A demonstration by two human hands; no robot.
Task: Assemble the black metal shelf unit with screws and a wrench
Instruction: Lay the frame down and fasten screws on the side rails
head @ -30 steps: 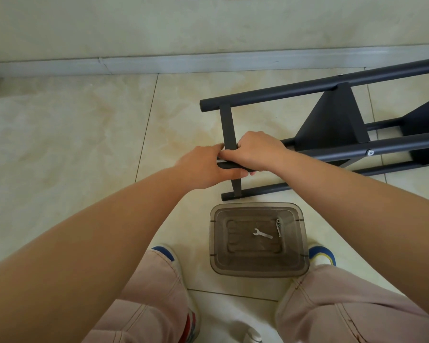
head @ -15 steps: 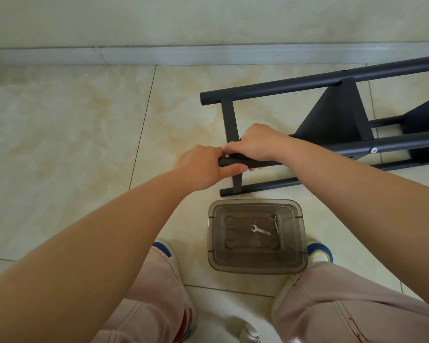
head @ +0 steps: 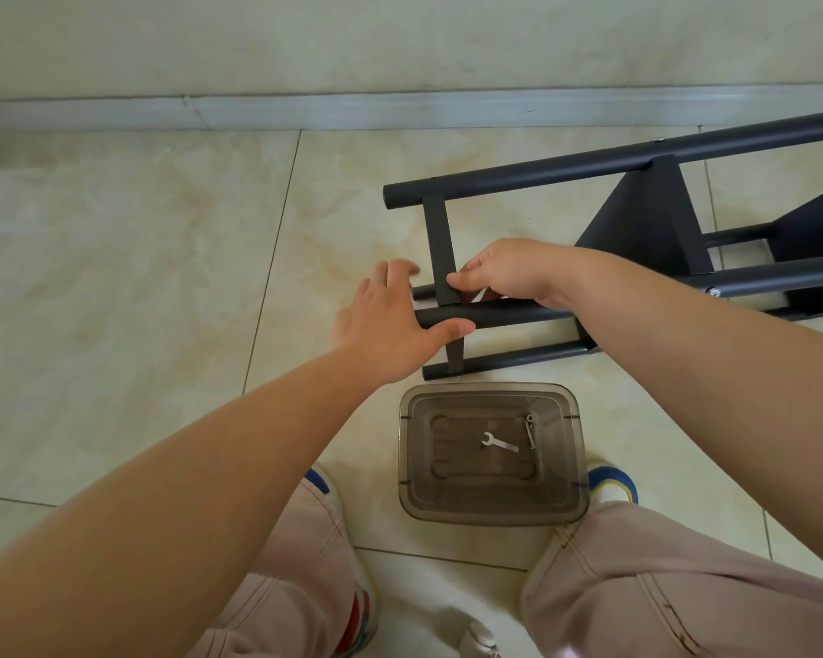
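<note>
The black metal shelf unit lies on its side on the tiled floor, running off to the right. My left hand is at the free end of a black tube, fingers straightened and thumb lying along the tube. My right hand pinches the flat black crossbar where it meets that tube. A small silver wrench and a few screws lie in a smoky clear plastic box just in front of the frame.
A grey skirting board and wall run along the far side. My knees and shoes flank the box near the bottom. Bare beige floor tiles spread to the left of the frame.
My left hand has loosened from a grip on the tube end to straightened fingers. The right hand shifted from over the tube to pinching the crossbar. The view tilted slightly.
</note>
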